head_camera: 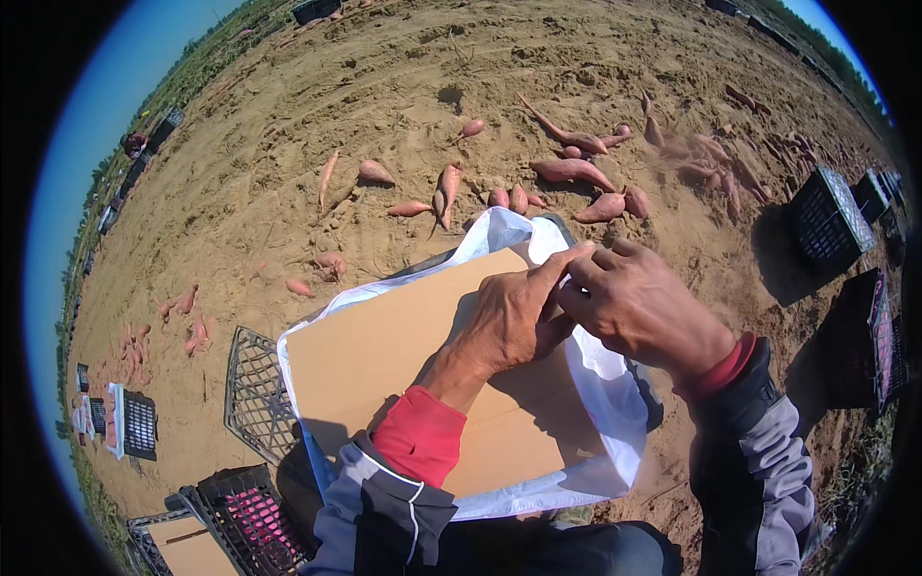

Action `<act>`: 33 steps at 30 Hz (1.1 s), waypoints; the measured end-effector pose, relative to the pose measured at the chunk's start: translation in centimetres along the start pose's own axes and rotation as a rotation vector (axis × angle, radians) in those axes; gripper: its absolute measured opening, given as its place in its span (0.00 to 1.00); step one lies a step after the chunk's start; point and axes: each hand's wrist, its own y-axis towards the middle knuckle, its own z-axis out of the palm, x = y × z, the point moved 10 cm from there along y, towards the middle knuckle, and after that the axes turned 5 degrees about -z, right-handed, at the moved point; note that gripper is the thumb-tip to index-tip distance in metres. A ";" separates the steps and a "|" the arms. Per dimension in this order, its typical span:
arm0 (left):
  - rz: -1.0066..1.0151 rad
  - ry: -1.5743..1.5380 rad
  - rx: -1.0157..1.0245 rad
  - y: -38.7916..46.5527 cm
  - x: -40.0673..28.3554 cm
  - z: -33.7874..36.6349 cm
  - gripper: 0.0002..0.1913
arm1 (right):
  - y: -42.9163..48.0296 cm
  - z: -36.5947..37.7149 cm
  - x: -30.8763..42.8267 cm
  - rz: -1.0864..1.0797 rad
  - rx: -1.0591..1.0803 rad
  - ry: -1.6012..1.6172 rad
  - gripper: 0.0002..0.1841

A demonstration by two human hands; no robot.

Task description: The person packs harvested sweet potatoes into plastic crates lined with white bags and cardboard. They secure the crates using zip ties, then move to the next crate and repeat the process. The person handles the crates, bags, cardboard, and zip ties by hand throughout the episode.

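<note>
Before me stands a crate lined with a white fabric liner point(609, 461), its edges folded over the rim. A flat sheet of brown cardboard point(367, 353) lies on top, inside the liner. My left hand point(511, 317) reaches across the cardboard to the far right corner, where its fingers pinch the liner. Close against it, my right hand point(627, 302) has its fingers curled on the same corner of the liner. The fingertips meet there and partly hide what is between them. Shadows of both arms fall over the cardboard.
Sweet potatoes point(569, 173) lie scattered on the sandy soil point(389, 93) beyond the crate. Black plastic crates point(828, 219) stand at the right. A mesh crate panel point(259, 392) touches the left side, with a black crate point(252, 515) and cardboard point(191, 547) lower left. A person point(134, 144) is far off.
</note>
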 end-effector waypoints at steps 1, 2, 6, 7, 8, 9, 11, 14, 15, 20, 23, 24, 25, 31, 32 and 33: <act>0.092 0.045 -0.044 0.0 -0.7 -0.2 0.36 | 0.1 -0.2 0.4 0.015 0.025 0.009 0.09; 0.127 0.089 -0.052 0.0 -0.8 -0.1 0.31 | 0.2 -0.3 0.8 0.023 0.043 0.008 0.09; 0.170 0.100 -0.115 -0.3 -0.4 0.2 0.15 | -0.2 -0.4 0.7 0.083 0.066 0.026 0.12; 0.170 0.095 -0.128 -0.3 -0.4 0.3 0.12 | -0.3 -1.3 0.5 0.091 -0.039 0.032 0.12; 0.168 0.078 -0.163 -0.4 -0.4 0.1 0.08 | -0.6 -1.5 0.4 0.092 -0.068 -0.002 0.12; 0.164 0.075 -0.183 -0.5 -0.5 0.0 0.08 | -0.9 -1.3 0.0 0.110 -0.048 -0.029 0.10; 0.161 0.070 -0.234 -0.6 -0.9 -0.5 0.08 | -1.2 -0.8 -0.5 0.146 -0.004 -0.053 0.07; 0.179 0.054 -0.235 -0.6 -1.2 -1.0 0.06 | -1.1 -1.0 -0.3 0.144 -0.031 -0.068 0.07; 0.189 0.042 -0.231 -0.6 -1.3 -1.1 0.06 | -0.8 -1.2 -0.2 0.137 -0.048 -0.061 0.07; 0.224 0.177 -0.183 -0.8 -1.7 -0.5 0.07 | -0.9 -1.5 -1.0 0.204 -0.071 -0.002 0.06; 0.254 0.184 -0.219 -0.7 -2.0 -0.2 0.04 | -1.9 -0.1 -1.8 0.190 0.009 0.042 0.09; 0.230 0.187 -0.175 -0.6 -1.8 0.2 0.04 | -2.3 0.3 -1.9 0.188 0.031 0.042 0.10; 0.204 0.219 -0.144 -0.4 -1.6 0.4 0.05 | -2.2 0.2 -1.8 0.145 -0.011 0.027 0.09; 0.237 0.296 -0.196 -0.3 -2.6 0.1 0.10 | -2.5 1.4 -2.6 0.271 -0.077 0.406 0.07; 0.248 0.278 -0.209 -0.3 -2.6 0.0 0.10 | -2.5 1.6 -2.6 0.289 -0.116 0.463 0.07; 0.256 0.256 -0.221 -0.3 -2.7 -0.1 0.11 | -2.7 1.9 -2.6 0.317 -0.141 0.525 0.07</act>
